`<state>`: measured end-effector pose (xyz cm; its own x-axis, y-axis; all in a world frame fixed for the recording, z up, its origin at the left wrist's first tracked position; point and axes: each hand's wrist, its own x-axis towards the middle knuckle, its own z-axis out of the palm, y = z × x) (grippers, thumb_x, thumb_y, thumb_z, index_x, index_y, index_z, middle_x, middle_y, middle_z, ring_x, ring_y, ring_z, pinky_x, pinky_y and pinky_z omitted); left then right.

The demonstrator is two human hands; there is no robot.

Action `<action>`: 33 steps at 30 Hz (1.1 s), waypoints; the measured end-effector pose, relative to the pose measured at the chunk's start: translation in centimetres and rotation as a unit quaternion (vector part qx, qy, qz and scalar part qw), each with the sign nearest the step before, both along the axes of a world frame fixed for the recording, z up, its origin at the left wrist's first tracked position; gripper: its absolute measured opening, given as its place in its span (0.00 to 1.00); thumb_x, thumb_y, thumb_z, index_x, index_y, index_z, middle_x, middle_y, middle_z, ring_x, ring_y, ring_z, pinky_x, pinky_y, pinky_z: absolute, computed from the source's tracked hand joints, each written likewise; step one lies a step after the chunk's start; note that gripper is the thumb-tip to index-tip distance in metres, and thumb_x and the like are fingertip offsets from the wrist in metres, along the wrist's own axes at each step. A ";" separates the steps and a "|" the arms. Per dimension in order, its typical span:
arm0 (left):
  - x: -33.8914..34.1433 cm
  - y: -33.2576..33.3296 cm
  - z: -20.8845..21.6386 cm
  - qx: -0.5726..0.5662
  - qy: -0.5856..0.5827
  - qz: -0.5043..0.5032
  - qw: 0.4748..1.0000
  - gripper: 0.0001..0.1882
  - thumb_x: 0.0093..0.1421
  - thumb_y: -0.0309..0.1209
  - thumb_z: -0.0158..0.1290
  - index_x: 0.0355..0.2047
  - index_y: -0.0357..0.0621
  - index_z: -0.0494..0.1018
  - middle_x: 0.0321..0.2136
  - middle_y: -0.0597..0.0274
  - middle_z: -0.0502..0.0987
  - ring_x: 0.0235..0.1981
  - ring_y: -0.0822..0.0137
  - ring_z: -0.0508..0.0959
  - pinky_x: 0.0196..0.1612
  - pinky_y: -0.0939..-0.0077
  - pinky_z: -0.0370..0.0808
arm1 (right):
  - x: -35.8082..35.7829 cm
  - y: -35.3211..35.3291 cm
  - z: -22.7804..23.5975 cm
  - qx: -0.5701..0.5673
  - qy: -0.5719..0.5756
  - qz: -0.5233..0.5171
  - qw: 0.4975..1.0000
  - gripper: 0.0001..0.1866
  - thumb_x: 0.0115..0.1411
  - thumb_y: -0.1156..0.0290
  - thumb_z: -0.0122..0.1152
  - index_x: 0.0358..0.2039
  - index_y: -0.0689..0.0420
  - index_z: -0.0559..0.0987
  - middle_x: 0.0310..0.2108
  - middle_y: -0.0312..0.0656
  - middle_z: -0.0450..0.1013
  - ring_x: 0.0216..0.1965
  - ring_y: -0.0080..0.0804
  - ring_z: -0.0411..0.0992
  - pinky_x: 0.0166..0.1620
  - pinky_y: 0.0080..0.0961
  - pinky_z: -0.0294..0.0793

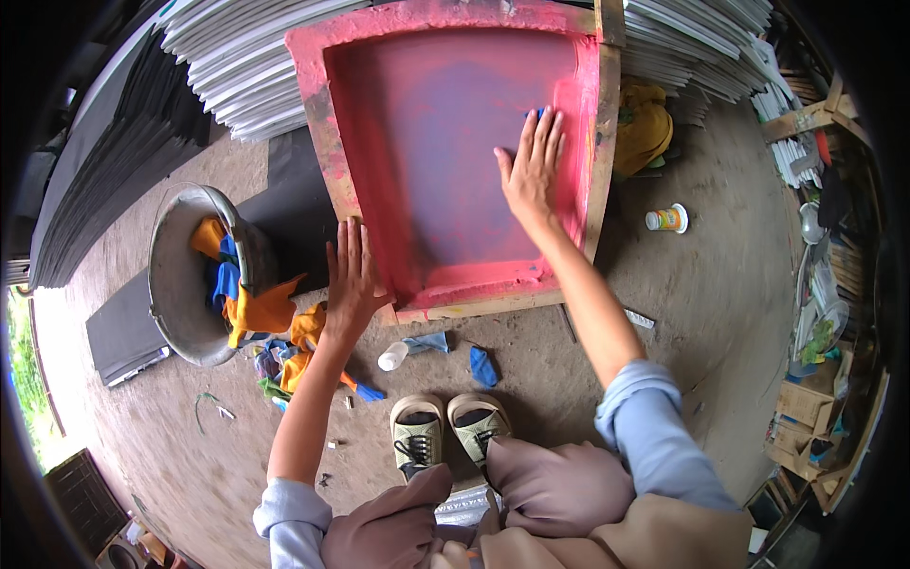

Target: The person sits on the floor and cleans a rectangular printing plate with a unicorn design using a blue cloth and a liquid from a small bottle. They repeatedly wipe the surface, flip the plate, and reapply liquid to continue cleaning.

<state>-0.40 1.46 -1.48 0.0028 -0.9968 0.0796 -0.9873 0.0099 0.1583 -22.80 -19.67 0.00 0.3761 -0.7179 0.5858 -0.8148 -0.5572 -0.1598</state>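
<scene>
A screen-printing frame [320, 123] with wooden sides smeared pink lies tilted in front of me, its mesh [441, 161] purplish in the middle and pink round the edges. My right hand [534, 175] lies flat on the mesh's right part, fingers stretched out. A small bit of blue cloth [537, 113] shows at its fingertips; most of whatever is under the hand is hidden. My left hand [355, 275] rests open against the frame's near left side, fingers pointing away from me.
Left of the frame stands a bucket [175, 284] with orange and blue rags [261, 311] spilling out. Near my shoes [417, 431] lie a white bottle [392, 357] and blue scraps [482, 366]. A cup [667, 219] lies to the right. Stacked sheets [242, 62] stand behind.
</scene>
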 end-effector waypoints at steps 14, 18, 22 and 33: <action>0.1 0.5 -0.8 -0.016 0.065 -0.021 0.998 0.63 0.35 0.42 0.68 0.63 0.32 0.41 0.64 0.37 0.41 0.66 0.43 0.41 0.64 0.45 0.45 | -1.7 2.9 -2.0 0.098 -0.010 -0.013 0.995 0.37 0.65 0.50 0.37 0.65 0.63 0.47 0.67 0.52 0.38 0.68 0.46 0.34 0.68 0.41 0.35; -0.6 1.4 -0.3 -0.032 0.048 -0.010 0.998 0.58 0.39 0.40 0.66 0.63 0.30 0.43 0.64 0.39 0.44 0.66 0.44 0.44 0.64 0.47 0.48 | -1.3 9.8 -5.7 0.153 0.028 0.102 0.983 0.38 0.63 0.52 0.43 0.63 0.67 0.49 0.66 0.57 0.41 0.67 0.54 0.38 0.67 0.46 0.38; -1.4 2.3 -0.1 -0.009 0.023 0.005 1.000 0.54 0.44 0.37 0.64 0.62 0.29 0.43 0.64 0.38 0.44 0.66 0.43 0.45 0.64 0.49 0.51 | -4.6 13.5 -6.8 0.197 0.144 0.040 0.969 0.38 0.63 0.52 0.43 0.64 0.65 0.47 0.66 0.55 0.40 0.68 0.49 0.38 0.67 0.42 0.40; -3.0 2.6 -0.1 -0.018 0.079 0.024 0.996 0.51 0.49 0.34 0.60 0.64 0.33 0.38 0.64 0.37 0.39 0.67 0.45 0.41 0.64 0.47 0.46 | -4.5 12.5 -7.1 0.230 0.022 0.147 0.962 0.31 0.53 0.92 0.44 0.58 0.55 0.64 0.64 0.44 0.48 0.65 0.37 0.47 0.60 0.31 0.65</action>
<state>-3.37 4.07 -1.60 0.0659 -0.9916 0.1111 -0.9495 -0.0281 0.3126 -27.26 -7.17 -7.07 0.6196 -0.7561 0.2107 -0.6444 -0.6433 -0.4134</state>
